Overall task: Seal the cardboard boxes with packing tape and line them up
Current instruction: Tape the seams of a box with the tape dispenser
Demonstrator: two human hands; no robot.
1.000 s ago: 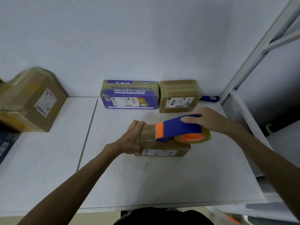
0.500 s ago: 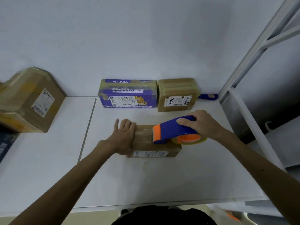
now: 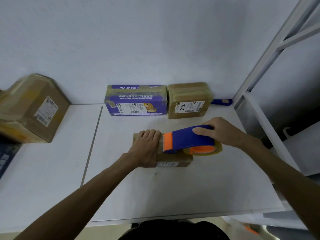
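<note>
On the white tabletop (image 3: 173,187) the left hand (image 3: 147,146) lies flat on a brown cardboard box (image 3: 174,159); the right hand (image 3: 220,132) grasps a blue-and-orange tape dispenser (image 3: 188,141) whose cutter may nick it.

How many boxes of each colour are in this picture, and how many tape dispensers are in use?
Brown boxes: 3 (large brown box, small brown box, front brown box)
Purple boxes: 1 (purple box)
Tape dispensers in use: 1 (tape dispenser)
Total: 5
</note>
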